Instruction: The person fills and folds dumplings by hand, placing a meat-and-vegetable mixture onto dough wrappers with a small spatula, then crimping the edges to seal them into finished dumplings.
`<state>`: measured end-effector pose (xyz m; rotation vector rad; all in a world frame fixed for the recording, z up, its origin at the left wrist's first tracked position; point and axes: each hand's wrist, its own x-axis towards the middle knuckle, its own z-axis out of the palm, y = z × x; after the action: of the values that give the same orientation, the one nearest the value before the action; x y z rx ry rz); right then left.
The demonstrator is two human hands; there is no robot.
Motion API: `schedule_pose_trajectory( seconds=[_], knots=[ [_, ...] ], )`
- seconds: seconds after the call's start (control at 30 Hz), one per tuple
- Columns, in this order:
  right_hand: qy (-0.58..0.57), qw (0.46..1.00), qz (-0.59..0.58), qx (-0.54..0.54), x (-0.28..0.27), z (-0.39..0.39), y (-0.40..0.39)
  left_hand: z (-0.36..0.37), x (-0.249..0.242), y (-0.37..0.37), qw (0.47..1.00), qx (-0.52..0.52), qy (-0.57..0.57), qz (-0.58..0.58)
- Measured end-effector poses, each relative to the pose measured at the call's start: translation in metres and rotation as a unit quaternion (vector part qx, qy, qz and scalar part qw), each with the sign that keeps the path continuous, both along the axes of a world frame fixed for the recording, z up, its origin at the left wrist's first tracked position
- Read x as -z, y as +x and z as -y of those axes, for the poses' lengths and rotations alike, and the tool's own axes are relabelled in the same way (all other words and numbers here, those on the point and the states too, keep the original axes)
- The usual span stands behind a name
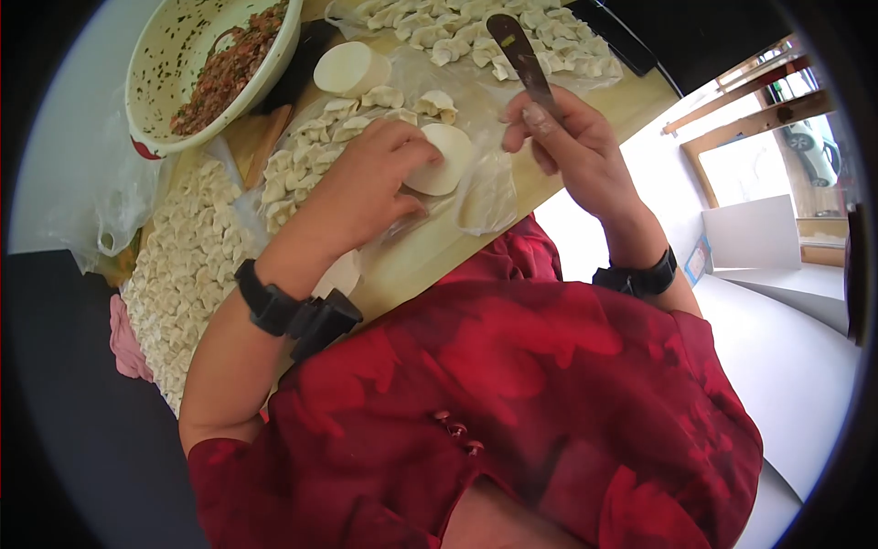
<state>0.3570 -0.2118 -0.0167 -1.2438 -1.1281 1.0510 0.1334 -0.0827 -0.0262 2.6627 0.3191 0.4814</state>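
Note:
My left hand [361, 183] pinches a round white dumpling wrapper [444, 160] over the wooden board [421, 256]. A little to the right, my right hand [572, 137] grips a flat metal filling spatula [517, 50] whose blade points away from me. A large white bowl of red minced filling [229, 59] stands at the far left of the board. A stack of round wrappers [352, 69] lies just beyond my left hand. Both wrists wear black bands.
Several folded dumplings lie in rows on plastic sheets: one group [320, 137] by my left hand, another [476, 32] at the far side, and a big batch [187, 265] on the left. A pink cloth [128, 343] hangs at the left edge.

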Motion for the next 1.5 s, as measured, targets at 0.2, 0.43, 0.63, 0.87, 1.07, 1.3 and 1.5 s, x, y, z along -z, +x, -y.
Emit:
schedule_pose_trajectory(
  seconds=[0.2,0.43,0.63,0.87,1.07,1.3,1.5],
  knots=[
    [-0.042,0.995,-0.036,-0.084,0.003,-0.013,-0.026,-0.008,0.005,-0.004,0.998,-0.019,-0.052,0.003],
    [-0.034,0.975,0.218,-0.033,0.01,-0.023,-0.042,-0.013,0.005,-0.005,0.953,-0.132,-0.272,0.015],
    [-0.059,0.952,0.299,-0.038,0.018,-0.037,-0.045,-0.016,0.006,-0.007,0.952,-0.114,-0.281,0.031],
    [-0.039,0.968,0.248,-0.006,0.013,-0.051,-0.023,-0.014,0.001,-0.017,0.937,-0.167,-0.287,0.106],
    [-0.078,0.995,0.011,-0.066,-0.034,-0.077,-0.028,-0.005,-0.015,-0.018,0.828,-0.133,-0.515,0.18],
    [-0.104,0.975,0.003,-0.197,-0.069,-0.121,-0.098,-0.011,-0.024,-0.043,0.63,-0.079,-0.715,0.294],
    [0.118,0.908,0.362,-0.175,-0.083,-0.202,-0.103,-0.029,-0.026,-0.097,0.582,-0.231,-0.681,0.38]
  ],
)
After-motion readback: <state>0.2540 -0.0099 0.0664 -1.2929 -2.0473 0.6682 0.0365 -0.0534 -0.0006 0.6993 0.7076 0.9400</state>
